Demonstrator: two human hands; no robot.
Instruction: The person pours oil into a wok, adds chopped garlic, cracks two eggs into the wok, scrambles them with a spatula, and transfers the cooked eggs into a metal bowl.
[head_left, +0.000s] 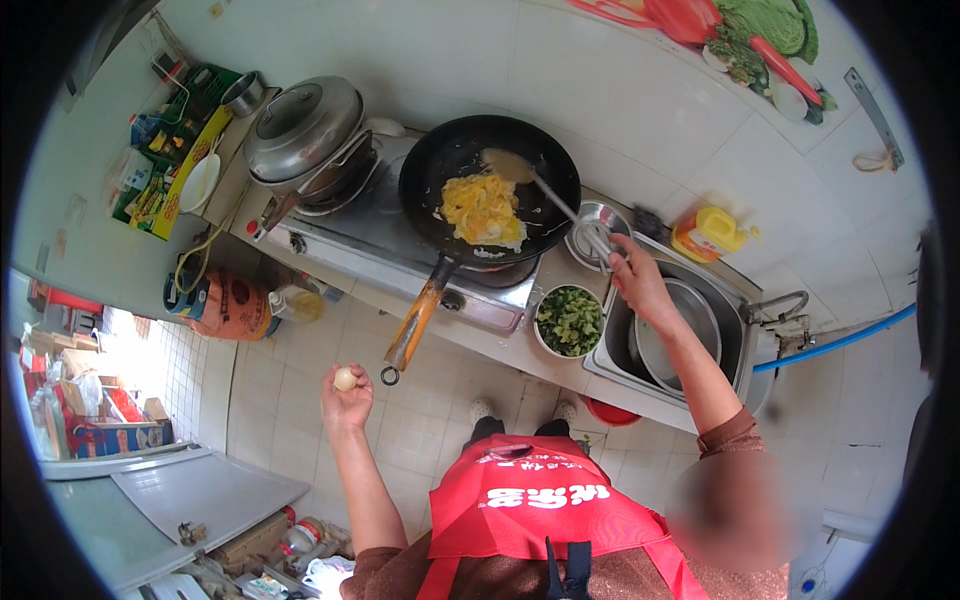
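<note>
My right hand (639, 274) grips the metal handle of a spatula (556, 196). The spatula's brownish head rests inside a black wok (427, 161), beside a mass of yellow scrambled egg (480, 208). The wok stands on the right burner of a steel gas stove (360, 259), and its worn wooden handle (418, 319) points towards me. My left hand (347, 401) is held palm up over the floor, left of that handle. Its fingers curl around a small, pale, round object (346, 379) that cannot be identified surely.
A white bowl of chopped greens (569, 321) and a metal bowl (598, 229) flank the stove. The sink (622, 330) holds a large metal basin (694, 330). A lidded pot (304, 131) occupies the left burner. Below are an orange gas cylinder (232, 306) and an oil jug (300, 304).
</note>
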